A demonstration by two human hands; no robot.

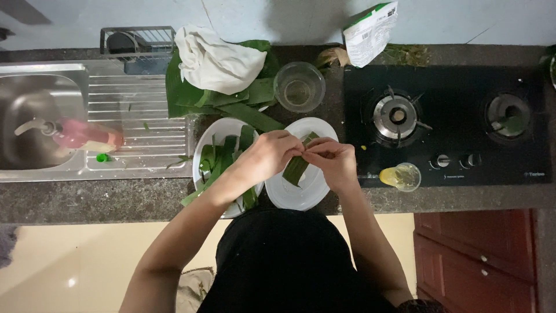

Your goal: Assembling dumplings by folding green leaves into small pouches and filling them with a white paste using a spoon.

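Observation:
My left hand point(267, 155) and my right hand point(330, 157) meet over a white plate point(301, 194) and together pinch a long green leaf strip point(296, 168). The strip hangs down between the fingers toward the plate. To the left sits a second white plate point(202, 142) heaped with several cut green leaf strips point(223, 155), partly under my left forearm.
Whole green leaves point(185, 95) lie behind the plates under a white cloth point(217, 61). A glass bowl point(299, 87) stands beside them. A black two-burner stove point(452, 124) is at right with a small glass cup point(401, 176) on it; a steel sink point(40, 119) at left.

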